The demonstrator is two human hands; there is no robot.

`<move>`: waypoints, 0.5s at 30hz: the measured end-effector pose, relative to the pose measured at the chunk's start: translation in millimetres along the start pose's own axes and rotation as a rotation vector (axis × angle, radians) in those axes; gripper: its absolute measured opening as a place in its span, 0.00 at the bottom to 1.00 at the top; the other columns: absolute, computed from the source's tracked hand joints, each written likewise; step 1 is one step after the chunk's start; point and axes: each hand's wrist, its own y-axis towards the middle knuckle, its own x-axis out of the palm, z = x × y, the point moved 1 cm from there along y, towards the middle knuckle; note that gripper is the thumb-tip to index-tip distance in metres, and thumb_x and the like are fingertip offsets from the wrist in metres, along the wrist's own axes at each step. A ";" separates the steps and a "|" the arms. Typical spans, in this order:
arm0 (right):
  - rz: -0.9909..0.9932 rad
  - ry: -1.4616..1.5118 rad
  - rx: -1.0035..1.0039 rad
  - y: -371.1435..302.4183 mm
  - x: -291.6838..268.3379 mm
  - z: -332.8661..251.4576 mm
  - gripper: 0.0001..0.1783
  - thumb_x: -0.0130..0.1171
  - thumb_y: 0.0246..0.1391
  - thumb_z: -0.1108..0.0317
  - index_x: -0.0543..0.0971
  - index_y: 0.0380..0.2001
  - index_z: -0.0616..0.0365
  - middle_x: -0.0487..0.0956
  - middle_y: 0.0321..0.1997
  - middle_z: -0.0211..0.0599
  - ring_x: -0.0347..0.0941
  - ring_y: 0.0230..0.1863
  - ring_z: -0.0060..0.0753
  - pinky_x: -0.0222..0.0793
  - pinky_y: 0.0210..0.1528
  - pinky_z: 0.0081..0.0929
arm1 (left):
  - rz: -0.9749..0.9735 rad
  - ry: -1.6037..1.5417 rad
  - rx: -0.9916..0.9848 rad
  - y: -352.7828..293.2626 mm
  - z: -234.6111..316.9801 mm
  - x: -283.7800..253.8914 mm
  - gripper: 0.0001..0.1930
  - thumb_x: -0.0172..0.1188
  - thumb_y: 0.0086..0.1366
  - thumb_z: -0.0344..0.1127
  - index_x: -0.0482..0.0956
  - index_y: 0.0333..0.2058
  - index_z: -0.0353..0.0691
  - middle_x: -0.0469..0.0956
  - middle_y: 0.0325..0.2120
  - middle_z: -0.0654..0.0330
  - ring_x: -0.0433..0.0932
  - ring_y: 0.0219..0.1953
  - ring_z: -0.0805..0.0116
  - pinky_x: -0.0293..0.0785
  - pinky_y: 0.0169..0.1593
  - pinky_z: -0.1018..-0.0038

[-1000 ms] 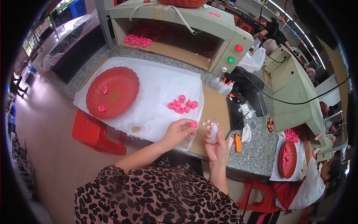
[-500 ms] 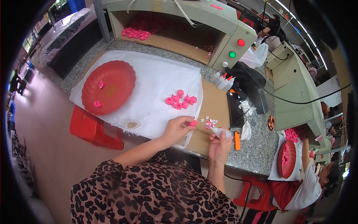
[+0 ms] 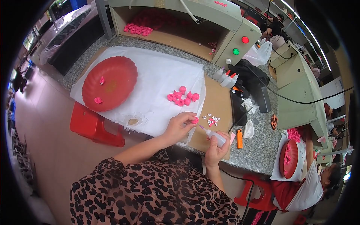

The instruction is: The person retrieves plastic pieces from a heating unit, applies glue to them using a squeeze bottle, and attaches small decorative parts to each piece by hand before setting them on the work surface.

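Observation:
My left hand [image 3: 180, 127] pinches a small pink piece [image 3: 195, 120] between thumb and fingers, above the edge of the white sheet [image 3: 150, 71]. A small white squeeze bottle [image 3: 216, 138] with a narrow tip is gripped in my right hand [image 3: 217, 150]. Its tip points up and left toward the pink piece, apart from it. Just beyond, tiny white and pink bits [image 3: 213, 121] lie scattered on the brown cardboard [image 3: 218, 103]. Further off on the sheet is a cluster of round pink pieces [image 3: 183, 96].
A red scalloped tray [image 3: 120, 75] at the left holds two pink pieces. Behind stands a grey-green box [image 3: 221, 15] with pink pieces inside. On the right are several white bottles [image 3: 227, 79], an orange lighter [image 3: 239, 138] and crumpled tissue [image 3: 249, 129]. A co-worker [image 3: 305, 187] sits at far right.
My right hand has drawn back toward me and a little left, and the bottle has swung to aim its tip at the pink piece. My left hand barely moved.

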 end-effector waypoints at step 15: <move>-0.051 -0.066 0.025 0.9 -3.4 3.1 0.10 0.50 0.49 0.74 0.63 0.34 0.64 0.64 0.35 0.38 0.66 0.28 0.23 0.65 0.31 0.16 | 0.004 -0.006 -0.002 -0.6 2.3 0.0 0.08 0.57 0.50 0.26 0.71 0.31 0.34 0.72 0.36 0.55 0.74 0.28 0.72 0.70 0.32 0.80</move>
